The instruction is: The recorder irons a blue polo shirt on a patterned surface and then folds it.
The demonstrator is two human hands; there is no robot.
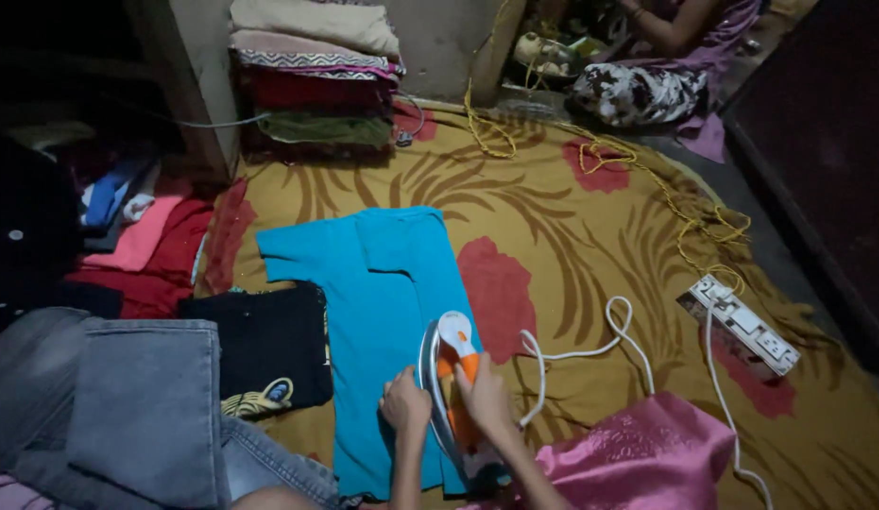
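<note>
Right hand (485,395) is wrapped around the orange handle of the white and orange iron (449,378), fingers closed tight on the grip; the iron stands tipped on its side edge, soleplate facing left, right at the near right edge of the turquoise T-shirt (383,312); left hand (405,404) sits just beside the iron, fingers curled, pressing down on the shirt's cloth near its near edge; the shirt lies spread flat in the middle of the yellow floral bedsheet (571,236), collar end toward the far edge; a white cord (590,351) loops off from the iron across the sheet to the right, toward a white power strip (746,324) near the sheet's right edge; a yellow cable (666,189) snakes from the strip to the far side; a black printed garment (260,349) lies touching the shirt's left side; grey jeans (128,397) at the near left corner; pink satin cloth (647,453) at the near right; a stack of folded clothes (316,76) at the far edge; another person (666,57) sits at the far right corner.
</note>
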